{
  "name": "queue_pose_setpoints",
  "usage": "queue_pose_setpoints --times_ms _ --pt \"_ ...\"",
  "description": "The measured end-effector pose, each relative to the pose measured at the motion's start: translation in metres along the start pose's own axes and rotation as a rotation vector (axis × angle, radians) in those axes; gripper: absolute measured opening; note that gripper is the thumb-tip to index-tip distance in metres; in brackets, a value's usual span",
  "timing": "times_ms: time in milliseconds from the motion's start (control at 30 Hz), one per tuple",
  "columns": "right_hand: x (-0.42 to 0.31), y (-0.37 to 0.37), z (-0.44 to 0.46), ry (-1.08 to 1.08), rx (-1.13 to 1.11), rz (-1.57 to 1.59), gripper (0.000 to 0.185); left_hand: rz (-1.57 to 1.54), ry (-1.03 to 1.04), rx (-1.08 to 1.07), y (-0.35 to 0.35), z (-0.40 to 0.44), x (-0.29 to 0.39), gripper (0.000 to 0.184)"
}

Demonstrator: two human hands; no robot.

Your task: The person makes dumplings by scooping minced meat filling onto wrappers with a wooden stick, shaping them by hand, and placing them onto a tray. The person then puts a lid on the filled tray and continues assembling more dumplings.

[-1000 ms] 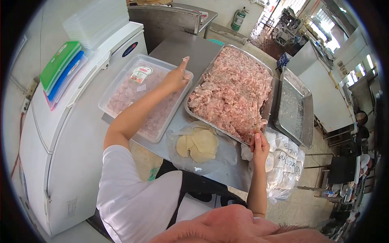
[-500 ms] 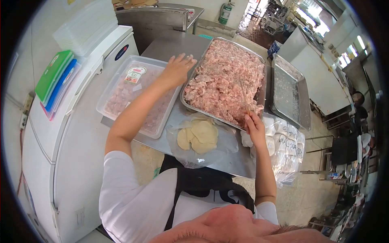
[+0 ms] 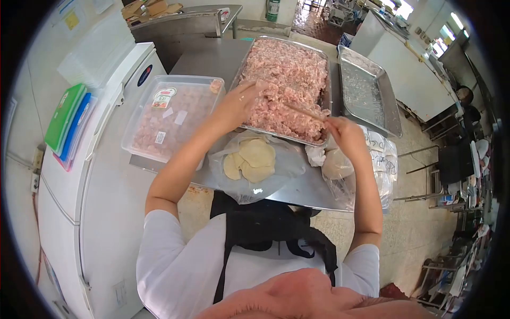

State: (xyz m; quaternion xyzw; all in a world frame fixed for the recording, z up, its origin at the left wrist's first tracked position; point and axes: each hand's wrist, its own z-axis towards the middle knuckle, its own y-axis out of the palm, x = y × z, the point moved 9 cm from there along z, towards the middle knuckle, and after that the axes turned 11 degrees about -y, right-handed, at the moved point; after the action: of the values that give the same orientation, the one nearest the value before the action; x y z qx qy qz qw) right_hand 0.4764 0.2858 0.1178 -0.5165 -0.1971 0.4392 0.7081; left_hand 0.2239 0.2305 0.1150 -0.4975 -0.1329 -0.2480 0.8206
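Observation:
My left hand (image 3: 237, 108) is at the left edge of a metal tray (image 3: 240, 74) heaped with raw minced meat (image 3: 289, 64). Its fingers stretch out over the meat, slightly blurred, and I see nothing in them. At the tray's near right corner, my right hand (image 3: 345, 133) is closed around the end of a thin wooden stick (image 3: 304, 110), whose far end lies in the meat. Round, pale dough wrappers (image 3: 258, 154) lie on a clear plastic bag (image 3: 287, 169) in front of the tray.
A lidless-looking clear container (image 3: 127, 139) of pinkish pieces stands left, with a small lump (image 3: 215, 86) at its far corner. Right are a second metal tray (image 3: 390, 114) and bagged white packs (image 3: 381, 165). A white freezer (image 3: 114, 207) flanks the metal table (image 3: 313, 194).
My left hand has moved from above the clear container's corner to the meat's left edge, uncovering the small lump. The stick now lies flatter across the meat. The whole view has shifted.

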Motion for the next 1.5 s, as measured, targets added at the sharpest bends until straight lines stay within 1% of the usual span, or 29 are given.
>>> queue_pose_setpoints --times_ms 67,100,167,200,267,300,367,433,500,533,600,633,700,733,800,867,933,1000,1033,1100,1133,1200,1233,1267,1300,1367,1400,1433,1500 --pt "-0.01 -0.019 0.007 0.034 0.063 0.017 0.021 -0.74 -0.339 -0.106 0.014 0.005 -0.012 0.033" --pt "-0.019 -0.015 0.008 0.032 0.061 0.015 0.021 -0.743 -0.339 -0.103 0.021 0.007 -0.012 0.033" --pt "-0.024 -0.009 0.007 0.114 0.182 0.27 0.02 -1.823 -0.658 -0.087 0.056 0.004 -0.036 0.038" --pt "-0.024 0.002 0.007 0.116 0.181 0.265 0.02 -1.828 -0.656 -0.09 0.059 0.004 -0.033 0.038" --pt "-0.027 0.025 0.008 0.038 0.117 0.02 0.021 -1.848 -0.64 0.039 0.055 -0.002 -0.032 0.037" --pt "-0.024 0.022 0.006 0.042 0.117 0.013 0.021 -1.853 -0.637 0.033 0.052 -0.01 -0.027 0.037" --pt "-0.017 0.007 0.006 0.036 0.079 -0.207 0.024 -1.036 -0.557 0.201 0.013 -0.036 -0.025 0.031" --pt "-0.02 -0.006 0.006 -0.019 0.015 -0.226 0.023 -0.605 -0.262 0.075 0.021 -0.068 -0.021 0.016" --pt "-0.024 0.001 0.005 -0.071 -0.047 -0.242 0.023 -0.386 -0.146 -0.224 0.058 -0.099 -0.009 0.013" --pt "-0.023 0.018 0.002 -0.099 -0.081 -0.296 0.024 -0.39 -0.15 -0.223 0.064 -0.109 -0.006 0.013" --pt "-0.03 0.043 -0.003 -0.139 -0.119 -0.348 0.026 -0.23 -0.002 -0.036 0.061 -0.123 0.015 0.019" --pt "-0.041 0.053 -0.006 -0.155 -0.108 -0.342 0.026 -0.228 -0.006 -0.03 0.069 -0.124 0.015 0.019" --pt "-0.045 0.058 -0.007 -0.169 -0.097 -0.336 0.026 -0.288 -0.116 -0.089 0.091 -0.121 0.009 0.02" --pt "-0.04 0.055 -0.008 -0.182 -0.093 -0.318 0.027 -0.29 -0.115 -0.089 0.095 -0.12 0.012 0.02" --pt "-0.033 0.042 -0.008 -0.191 -0.088 -0.303 0.027 -0.451 -0.1 -0.108 0.101 -0.117 0.019 0.021" --pt "-0.035 0.02 -0.002 -0.199 -0.143 -0.35 0.028 -0.501 -0.106 -0.092 0.1 -0.111 0.016 0.02" --pt "-0.043 0.022 -0.005 -0.193 -0.2 -0.382 0.026 -0.551 -0.121 -0.069 0.086 -0.103 0.018 0.019" --pt "-0.056 0.033 -0.005 -0.187 -0.255 -0.411 0.025 -0.745 -0.467 -0.235 0.093 -0.104 -0.002 0.017" --pt "-0.063 0.039 -0.002 -0.161 -0.257 -0.406 0.026 -0.745 -0.468 -0.231 0.095 -0.105 -0.005 0.017" --pt "-0.072 0.049 0.006 -0.137 -0.257 -0.4 0.028 -0.919 -0.591 -0.167 0.105 -0.109 -0.024 0.018" --pt "-0.071 0.055 0.011 -0.098 -0.251 -0.353 0.029 -0.917 -0.59 -0.164 0.11 -0.108 -0.029 0.018" --pt "-0.062 0.068 0.015 -0.061 -0.247 -0.306 0.031 -0.924 -0.585 -0.023 0.107 -0.108 -0.042 0.018" --pt "-0.053 0.074 0.015 -0.017 -0.2 -0.136 0.029 -0.923 -0.588 -0.022 0.104 -0.107 -0.041 0.018" --pt "-0.044 0.079 0.015 0.029 -0.153 0.034 0.028 -1.029 -0.624 -0.06 0.107 -0.107 -0.039 0.017" --pt "-0.038 0.081 0.016 0.028 -0.154 0.037 0.028 -1.134 -0.659 -0.099 0.11 -0.108 -0.038 0.017" --pt "-0.017 0.08 0.015 0.098 -0.125 0.249 0.027 -1.126 -0.621 -0.137 0.111 -0.107 -0.035 0.016" --pt "-0.007 0.071 0.017 0.099 -0.125 0.249 0.027 -1.122 -0.582 -0.176 0.112 -0.106 -0.03 0.016" --pt "0.001 0.054 0.02 0.081 -0.131 0.155 0.027 -1.124 -0.582 -0.178 0.105 -0.102 -0.024 0.016" --pt "0.004 0.023 0.022 0.07 -0.137 0.06 0.027 -1.261 -0.516 -0.183 0.089 -0.093 -0.008 0.015"
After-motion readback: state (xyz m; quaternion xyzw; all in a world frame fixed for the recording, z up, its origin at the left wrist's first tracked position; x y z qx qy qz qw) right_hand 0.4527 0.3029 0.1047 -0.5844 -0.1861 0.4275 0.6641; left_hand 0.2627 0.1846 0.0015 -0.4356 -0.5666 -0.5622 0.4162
